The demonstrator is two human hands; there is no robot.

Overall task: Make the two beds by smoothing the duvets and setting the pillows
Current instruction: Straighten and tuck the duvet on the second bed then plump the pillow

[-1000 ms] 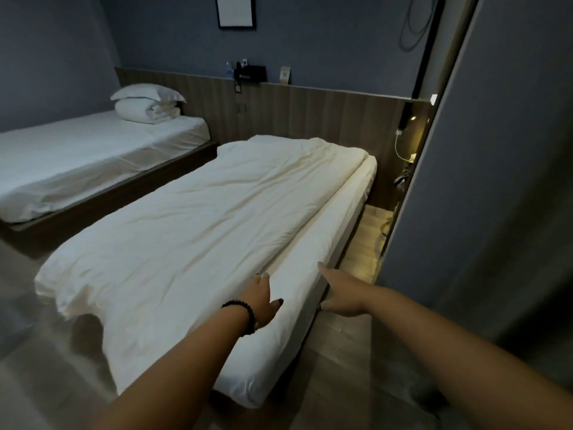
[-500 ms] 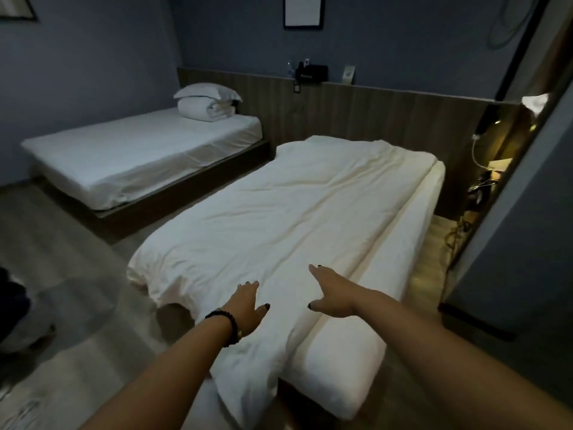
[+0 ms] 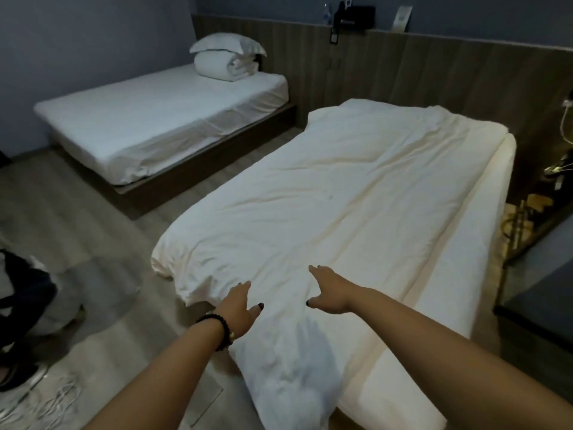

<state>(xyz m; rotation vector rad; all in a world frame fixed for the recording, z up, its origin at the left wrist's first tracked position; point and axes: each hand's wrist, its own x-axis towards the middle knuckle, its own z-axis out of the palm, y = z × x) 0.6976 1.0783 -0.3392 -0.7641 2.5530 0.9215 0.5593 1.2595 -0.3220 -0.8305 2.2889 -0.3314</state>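
Duvet (image 3: 341, 193) covers near bed; both hands (image 3: 238, 308) (image 3: 330, 293) flat on it.

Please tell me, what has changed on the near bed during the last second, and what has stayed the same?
Both hands moved left, from the bed's right edge onto the duvet. The left hand and the right hand now lie open on its foot end; nothing was gripped. The camera view also swung left. The duvet lies as before, shifted toward the left side, and the pillow on the folded duvet on the far bed is unchanged.
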